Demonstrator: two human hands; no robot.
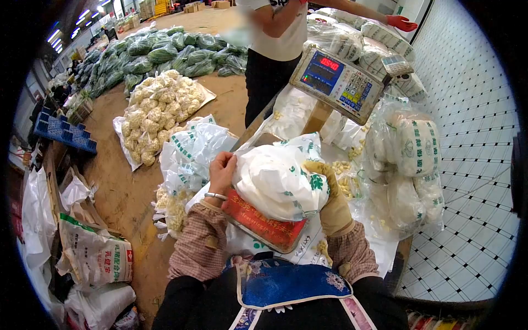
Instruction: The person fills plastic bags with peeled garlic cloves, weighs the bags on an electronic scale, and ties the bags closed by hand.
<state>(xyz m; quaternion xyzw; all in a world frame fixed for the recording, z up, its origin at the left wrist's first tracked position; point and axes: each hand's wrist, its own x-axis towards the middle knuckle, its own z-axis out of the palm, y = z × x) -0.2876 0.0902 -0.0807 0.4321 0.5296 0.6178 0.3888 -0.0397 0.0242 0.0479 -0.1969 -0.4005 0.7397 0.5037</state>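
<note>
A white plastic bag (275,179) with green print, bulging with produce, rests on the metal pan of a scale (264,228) in front of me. My left hand (221,171), bare with a bracelet at the wrist, grips the bag's left edge. My right hand (330,198), in a tan glove, holds the bag's right side. The scale's display head (336,82) stands behind on a post, tilted toward me and showing red digits.
Another person in a white shirt (278,33) stands beyond the scale, a red-gloved hand (401,23) reaching right. Filled bags (410,159) pile at right. Cauliflower heaps (159,110) and bagged greens (165,52) lie on the floor, sacks (93,256) at left.
</note>
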